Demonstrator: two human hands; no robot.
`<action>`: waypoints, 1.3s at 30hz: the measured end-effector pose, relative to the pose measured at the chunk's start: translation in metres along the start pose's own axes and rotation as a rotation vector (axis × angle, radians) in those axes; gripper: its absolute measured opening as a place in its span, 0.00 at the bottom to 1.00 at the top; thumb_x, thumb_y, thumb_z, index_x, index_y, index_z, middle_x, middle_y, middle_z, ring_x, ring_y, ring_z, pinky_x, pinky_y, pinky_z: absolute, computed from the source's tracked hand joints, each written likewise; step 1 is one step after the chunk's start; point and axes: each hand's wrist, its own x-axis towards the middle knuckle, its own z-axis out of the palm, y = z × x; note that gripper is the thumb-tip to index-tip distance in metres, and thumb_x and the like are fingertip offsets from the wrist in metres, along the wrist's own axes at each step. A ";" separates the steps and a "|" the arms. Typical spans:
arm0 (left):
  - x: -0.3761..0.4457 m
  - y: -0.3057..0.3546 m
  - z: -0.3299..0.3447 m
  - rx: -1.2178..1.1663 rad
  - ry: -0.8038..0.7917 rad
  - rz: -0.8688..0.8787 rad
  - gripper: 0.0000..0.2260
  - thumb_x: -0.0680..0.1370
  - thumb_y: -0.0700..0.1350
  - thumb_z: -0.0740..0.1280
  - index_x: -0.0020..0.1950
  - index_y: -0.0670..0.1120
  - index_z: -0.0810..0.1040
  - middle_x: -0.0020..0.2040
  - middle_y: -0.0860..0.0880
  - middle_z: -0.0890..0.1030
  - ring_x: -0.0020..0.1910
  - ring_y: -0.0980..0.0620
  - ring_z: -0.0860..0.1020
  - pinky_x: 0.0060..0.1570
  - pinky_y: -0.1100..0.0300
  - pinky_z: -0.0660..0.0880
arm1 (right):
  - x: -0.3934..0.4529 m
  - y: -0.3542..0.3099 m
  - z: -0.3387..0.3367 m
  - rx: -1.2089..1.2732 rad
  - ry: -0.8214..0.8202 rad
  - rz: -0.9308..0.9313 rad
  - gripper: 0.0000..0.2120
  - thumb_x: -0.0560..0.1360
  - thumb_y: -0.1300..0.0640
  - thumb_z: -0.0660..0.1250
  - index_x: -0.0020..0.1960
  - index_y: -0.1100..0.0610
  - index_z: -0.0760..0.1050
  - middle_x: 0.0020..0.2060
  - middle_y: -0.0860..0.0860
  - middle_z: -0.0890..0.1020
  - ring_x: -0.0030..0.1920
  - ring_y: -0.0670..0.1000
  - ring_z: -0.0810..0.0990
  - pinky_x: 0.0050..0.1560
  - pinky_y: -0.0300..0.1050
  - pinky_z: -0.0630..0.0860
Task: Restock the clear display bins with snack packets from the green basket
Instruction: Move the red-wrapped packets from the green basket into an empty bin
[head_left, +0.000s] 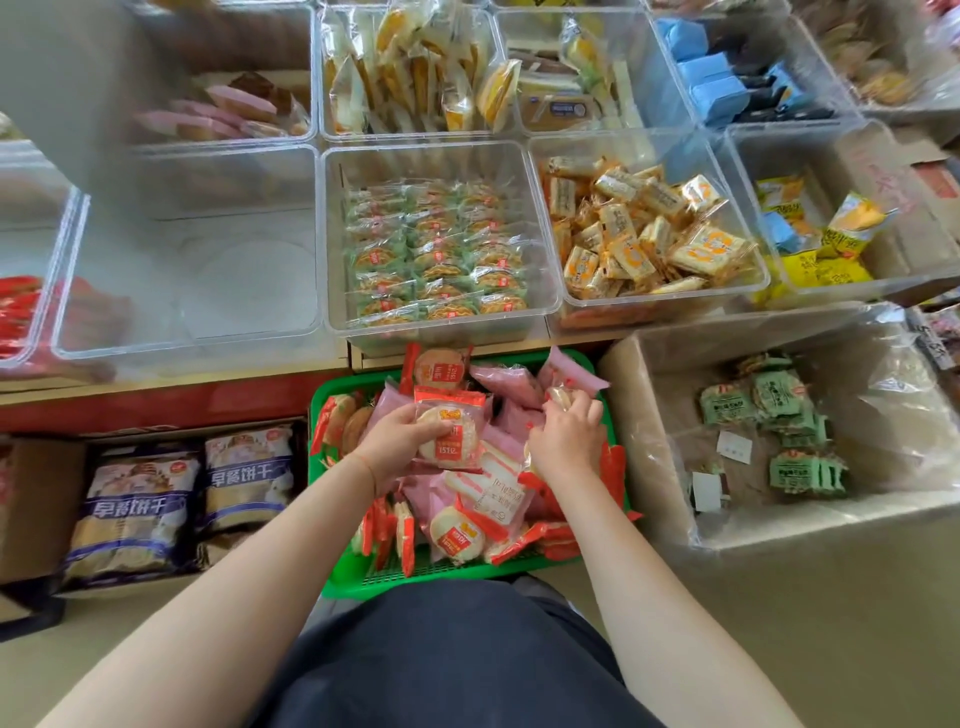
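Dark-clothed lap lowest in view, just below green basket. Above basket: clear display bins, the one directly above part-filled with green packets. Beside basket, right: cardboard box. Over basket, left hand, grip closed around round snack packet; right hand, fingers pinching another packet.

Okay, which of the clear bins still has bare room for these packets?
The empty bin, left of the green-packet bin, is bare. That bin and the orange-packet bin are crowded. Both hands, left hand and right hand, grip packets over the green basket.
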 end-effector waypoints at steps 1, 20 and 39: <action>-0.001 0.000 0.000 0.001 0.004 -0.006 0.12 0.78 0.48 0.70 0.61 0.48 0.77 0.48 0.45 0.86 0.49 0.43 0.85 0.53 0.43 0.78 | 0.000 0.000 -0.001 -0.049 0.006 0.015 0.15 0.77 0.54 0.61 0.62 0.52 0.77 0.68 0.56 0.68 0.64 0.57 0.64 0.62 0.51 0.66; -0.004 0.005 -0.024 -0.121 0.046 -0.022 0.11 0.79 0.42 0.67 0.62 0.48 0.75 0.50 0.43 0.84 0.48 0.45 0.85 0.51 0.42 0.81 | -0.010 -0.025 -0.056 0.922 0.123 0.091 0.09 0.75 0.63 0.69 0.53 0.58 0.84 0.45 0.47 0.83 0.48 0.45 0.81 0.49 0.38 0.78; -0.069 -0.072 -0.333 -0.347 0.016 -0.004 0.12 0.79 0.40 0.65 0.63 0.44 0.75 0.53 0.42 0.84 0.42 0.47 0.84 0.35 0.52 0.82 | -0.141 -0.322 0.023 1.900 -0.636 0.296 0.14 0.65 0.75 0.67 0.42 0.59 0.83 0.35 0.54 0.84 0.32 0.48 0.82 0.32 0.35 0.76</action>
